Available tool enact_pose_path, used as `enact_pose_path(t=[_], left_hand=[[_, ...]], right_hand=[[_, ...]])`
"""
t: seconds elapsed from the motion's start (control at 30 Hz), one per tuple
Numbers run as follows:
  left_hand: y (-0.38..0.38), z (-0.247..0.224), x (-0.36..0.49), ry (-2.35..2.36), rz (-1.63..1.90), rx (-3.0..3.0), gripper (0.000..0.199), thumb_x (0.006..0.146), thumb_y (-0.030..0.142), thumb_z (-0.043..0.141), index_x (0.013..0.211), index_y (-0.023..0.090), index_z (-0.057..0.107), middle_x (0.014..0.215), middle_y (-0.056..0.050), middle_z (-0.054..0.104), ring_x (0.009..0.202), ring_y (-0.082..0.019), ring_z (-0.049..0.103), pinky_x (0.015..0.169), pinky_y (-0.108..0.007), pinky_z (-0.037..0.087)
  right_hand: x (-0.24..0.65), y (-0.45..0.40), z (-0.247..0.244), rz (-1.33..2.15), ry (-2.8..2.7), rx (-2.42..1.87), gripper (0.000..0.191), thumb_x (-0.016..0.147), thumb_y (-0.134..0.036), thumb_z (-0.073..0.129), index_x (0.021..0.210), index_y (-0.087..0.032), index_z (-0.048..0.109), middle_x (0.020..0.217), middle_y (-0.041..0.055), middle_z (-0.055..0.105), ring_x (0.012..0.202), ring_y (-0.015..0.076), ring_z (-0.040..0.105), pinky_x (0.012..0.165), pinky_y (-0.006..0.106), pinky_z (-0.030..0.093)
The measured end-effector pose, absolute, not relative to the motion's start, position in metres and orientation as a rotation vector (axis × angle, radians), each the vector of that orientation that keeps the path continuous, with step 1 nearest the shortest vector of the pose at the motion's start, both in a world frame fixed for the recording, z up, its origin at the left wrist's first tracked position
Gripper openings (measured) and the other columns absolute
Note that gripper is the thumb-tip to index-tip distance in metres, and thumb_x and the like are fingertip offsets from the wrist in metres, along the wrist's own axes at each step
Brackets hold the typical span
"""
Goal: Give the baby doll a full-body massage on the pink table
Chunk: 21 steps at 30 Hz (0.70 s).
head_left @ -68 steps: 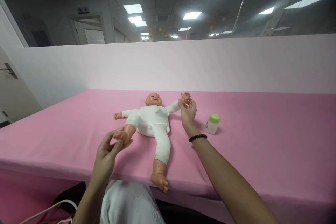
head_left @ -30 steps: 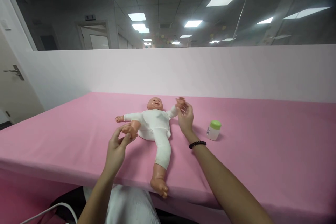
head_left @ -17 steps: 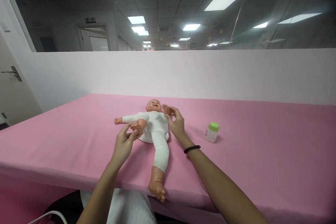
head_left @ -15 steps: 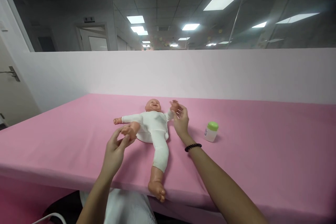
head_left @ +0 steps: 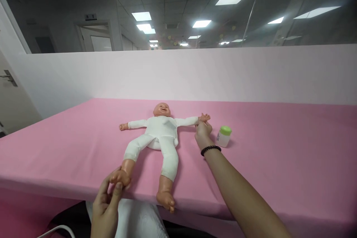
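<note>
A baby doll (head_left: 163,128) in a white suit lies on its back on a pink-covered table (head_left: 264,163), head at the far side and feet toward me. My left hand (head_left: 107,197) grips the doll's foot on the left side, thumb on top and fingers beneath. With a black coiled band at the wrist, my right hand (head_left: 203,134) is closed around the doll's wrist on the right side; that arm is stretched straight outward. The other doll arm and leg rest untouched. Just right of my right hand stands a small translucent jar (head_left: 224,136) with a green lid.
Behind the table runs a low white wall (head_left: 195,74) with a glass pane above it, reflecting ceiling lights. A door with a metal handle (head_left: 10,78) is at the far left. A white cable (head_left: 60,227) curves at the lower left.
My left hand has drawn the doll's bent leg down and out toward me until it is straight. My right hand has pulled the doll's raised arm out to the right and down.
</note>
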<state>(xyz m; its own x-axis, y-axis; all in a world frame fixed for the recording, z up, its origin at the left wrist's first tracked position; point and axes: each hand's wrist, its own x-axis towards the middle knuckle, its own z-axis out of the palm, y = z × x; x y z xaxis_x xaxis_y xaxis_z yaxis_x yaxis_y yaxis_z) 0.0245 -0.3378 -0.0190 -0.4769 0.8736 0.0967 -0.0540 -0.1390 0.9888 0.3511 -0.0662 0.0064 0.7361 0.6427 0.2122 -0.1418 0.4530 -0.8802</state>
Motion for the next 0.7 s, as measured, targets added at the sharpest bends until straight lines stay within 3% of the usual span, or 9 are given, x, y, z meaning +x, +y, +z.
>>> enact_pose_path(t=[0.13,0.27,0.43,0.6,0.7], left_hand=[[-0.305,0.039,0.026,1.382,1.663,1.259,0.054,0.081,0.055,0.069,0.122,0.021,0.061,0.112,-0.007,0.072,0.097,-0.027,0.072,0.095,-0.04,0.057],[-0.247,0.07,0.042,1.24,1.486,1.62,0.036,0.088,0.042,0.06,0.115,0.018,0.063,0.109,-0.008,0.07,0.09,-0.025,0.072,0.091,-0.044,0.057],[-0.19,0.062,0.072,1.182,1.372,1.875,0.025,0.083,0.025,0.056,0.104,0.016,0.067,0.105,-0.011,0.069,0.092,-0.026,0.068,0.083,-0.043,0.057],[-0.213,0.065,0.071,1.196,1.404,1.806,0.029,0.088,0.031,0.056,0.112,0.018,0.065,0.113,-0.009,0.067,0.094,-0.025,0.069,0.085,-0.041,0.057],[-0.257,0.064,0.052,1.221,1.481,1.616,0.039,0.09,0.041,0.06,0.123,0.022,0.06,0.116,-0.005,0.068,0.096,-0.023,0.07,0.092,-0.04,0.056]], right_hand=[[0.324,-0.092,0.038,0.38,-0.825,-0.833,0.054,0.078,-0.036,0.072,0.124,-0.015,0.054,0.129,0.0154,0.063,0.115,0.0225,0.063,0.099,0.04,0.053],[0.294,-0.118,0.047,0.203,-1.37,-0.794,0.036,0.087,-0.03,0.064,0.122,-0.021,0.059,0.123,0.0094,0.067,0.112,0.0225,0.064,0.099,0.041,0.051],[0.277,-0.13,0.035,0.001,-1.909,-0.775,0.028,0.094,-0.02,0.049,0.117,-0.024,0.064,0.118,0.0063,0.07,0.111,0.0243,0.064,0.099,0.044,0.049],[0.286,-0.119,0.037,0.074,-1.635,-0.826,0.028,0.092,-0.024,0.056,0.118,-0.022,0.062,0.119,0.0078,0.069,0.109,0.0233,0.064,0.095,0.042,0.052],[0.304,-0.105,0.042,0.187,-1.231,-0.855,0.038,0.086,-0.033,0.065,0.12,-0.018,0.058,0.121,0.0118,0.067,0.107,0.0231,0.065,0.092,0.039,0.054]])
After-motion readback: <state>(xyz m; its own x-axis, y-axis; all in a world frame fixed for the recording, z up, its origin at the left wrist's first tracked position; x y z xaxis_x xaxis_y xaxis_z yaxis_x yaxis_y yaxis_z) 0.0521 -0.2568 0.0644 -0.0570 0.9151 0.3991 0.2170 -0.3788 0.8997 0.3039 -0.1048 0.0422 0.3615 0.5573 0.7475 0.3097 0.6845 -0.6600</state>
